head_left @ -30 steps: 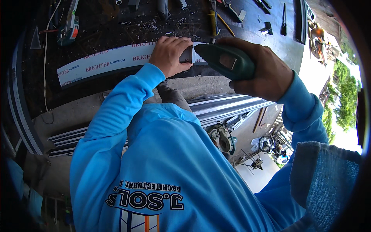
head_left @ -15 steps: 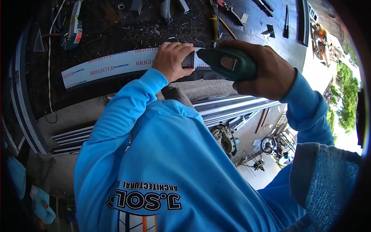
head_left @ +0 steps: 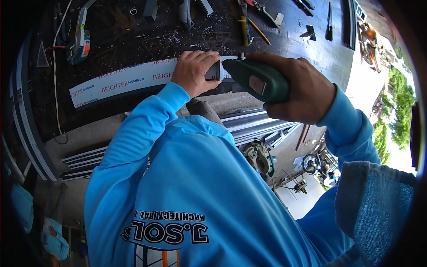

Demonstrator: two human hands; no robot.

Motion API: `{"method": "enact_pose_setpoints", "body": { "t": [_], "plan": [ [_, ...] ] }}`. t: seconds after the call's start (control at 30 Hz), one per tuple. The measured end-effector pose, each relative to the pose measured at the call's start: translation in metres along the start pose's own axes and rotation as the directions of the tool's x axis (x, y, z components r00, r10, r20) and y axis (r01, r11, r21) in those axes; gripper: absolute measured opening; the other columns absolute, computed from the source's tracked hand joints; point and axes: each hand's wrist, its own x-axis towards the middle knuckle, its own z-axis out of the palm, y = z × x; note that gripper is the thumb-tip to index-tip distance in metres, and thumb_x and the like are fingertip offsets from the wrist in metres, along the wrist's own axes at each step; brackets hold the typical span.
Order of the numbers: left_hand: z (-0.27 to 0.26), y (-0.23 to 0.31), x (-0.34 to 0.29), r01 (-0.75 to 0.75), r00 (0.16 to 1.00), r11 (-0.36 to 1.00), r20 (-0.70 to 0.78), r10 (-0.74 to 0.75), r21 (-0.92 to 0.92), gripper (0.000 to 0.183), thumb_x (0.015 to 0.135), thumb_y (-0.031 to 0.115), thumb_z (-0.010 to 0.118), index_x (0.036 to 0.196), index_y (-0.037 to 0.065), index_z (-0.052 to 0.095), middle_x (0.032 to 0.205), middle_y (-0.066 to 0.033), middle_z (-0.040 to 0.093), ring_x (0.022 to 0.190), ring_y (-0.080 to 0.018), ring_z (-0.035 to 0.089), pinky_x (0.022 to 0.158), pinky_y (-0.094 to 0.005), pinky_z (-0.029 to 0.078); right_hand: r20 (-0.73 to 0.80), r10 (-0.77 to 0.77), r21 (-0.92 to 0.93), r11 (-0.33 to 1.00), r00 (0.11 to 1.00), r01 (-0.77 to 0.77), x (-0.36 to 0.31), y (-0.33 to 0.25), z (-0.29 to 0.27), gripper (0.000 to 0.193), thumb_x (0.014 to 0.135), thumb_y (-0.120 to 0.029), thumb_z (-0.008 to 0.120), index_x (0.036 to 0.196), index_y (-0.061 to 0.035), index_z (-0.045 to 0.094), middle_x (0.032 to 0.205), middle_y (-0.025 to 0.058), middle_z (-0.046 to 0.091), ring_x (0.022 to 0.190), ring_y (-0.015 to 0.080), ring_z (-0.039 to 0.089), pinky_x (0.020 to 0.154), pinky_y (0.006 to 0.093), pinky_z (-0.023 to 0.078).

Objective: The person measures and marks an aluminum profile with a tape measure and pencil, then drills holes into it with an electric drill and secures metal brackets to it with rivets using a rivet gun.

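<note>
A long aluminium strip (head_left: 124,82) in printed white protective film lies along the near edge of the dark worktable. My left hand (head_left: 195,71) grips it near its right end, fingers over the far edge and thumb at the near edge. Between thumb and fingers a bare grey section (head_left: 213,71) shows. My right hand (head_left: 307,86) is wrapped round a dark green handheld power tool (head_left: 262,82). The tool's narrow front points left over the strip's right end, close to my left fingertips. Its working tip is hidden under the body, so contact cannot be made out.
On the worktable (head_left: 293,40) lie a tape measure (head_left: 79,50), yellow-handled pliers (head_left: 245,29), a pencil (head_left: 261,33), metal offcuts and shavings. A white cord (head_left: 54,75) hangs over the left side. Below the table are long metal profiles (head_left: 253,124) and a green-and-grey machine (head_left: 262,162).
Both hands, the strip and the power tool appear slightly further left. The tool has turned a little, and a small light knob now shows at its far side. Both grips are kept.
</note>
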Motion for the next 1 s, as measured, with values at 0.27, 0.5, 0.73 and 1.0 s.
{"method": "enact_pose_setpoints", "body": {
  "t": [0.27, 0.5, 0.73, 1.0],
  "plan": [
    [0.001, 0.0, 0.001, -0.009, 1.0, 1.0, -0.007, 0.009, 0.013, 0.06, 0.067, 0.03, 0.084, 0.121, 0.015, 0.061, 0.127, -0.0015, 0.063, 0.114, -0.0217, 0.059, 0.101, -0.0392, 0.039, 0.001, -0.005, -0.016, 1.0, 1.0, 0.005, -0.001, 0.003, -0.001, 0.073, 0.058, -0.015, 0.074, 0.128, -0.0016, 0.057, 0.103, 0.0246, 0.069, 0.092, 0.0382, 0.069, 0.09, 0.0434, 0.055],
    [0.001, 0.0, 0.001, -0.012, 1.0, 1.0, -0.009, 0.012, 0.004, 0.058, 0.068, 0.03, 0.084, 0.12, 0.015, 0.061, 0.127, -0.0023, 0.063, 0.114, -0.0222, 0.06, 0.101, -0.0391, 0.039, -0.009, 0.037, -0.001, 0.999, 0.999, -0.037, -0.002, 0.002, 0.002, 0.073, 0.058, -0.016, 0.074, 0.128, -0.0022, 0.057, 0.103, 0.0234, 0.069, 0.094, 0.0374, 0.069, 0.092, 0.0432, 0.054],
    [-0.001, 0.001, 0.002, -0.008, 1.0, 1.0, 0.009, 0.008, 0.008, 0.059, 0.069, 0.031, 0.084, 0.121, 0.014, 0.061, 0.127, -0.0033, 0.063, 0.115, -0.0235, 0.059, 0.101, -0.0399, 0.039, -0.01, 0.002, -0.041, 0.999, 1.0, -0.003, -0.002, 0.011, 0.004, 0.08, 0.058, -0.01, 0.073, 0.135, -0.0088, 0.052, 0.103, 0.0208, 0.069, 0.088, 0.0354, 0.07, 0.091, 0.0449, 0.055],
    [-0.003, 0.001, 0.001, -0.003, 0.999, 1.0, 0.033, 0.003, 0.019, 0.061, 0.069, 0.032, 0.084, 0.123, 0.014, 0.06, 0.128, -0.0034, 0.063, 0.116, -0.0234, 0.059, 0.102, -0.0403, 0.039, -0.015, 0.024, -0.024, 0.999, 1.0, -0.024, -0.001, 0.007, 0.003, 0.074, 0.058, -0.017, 0.073, 0.129, -0.0041, 0.056, 0.102, 0.0224, 0.069, 0.092, 0.0371, 0.069, 0.091, 0.0426, 0.055]
  ]
}}
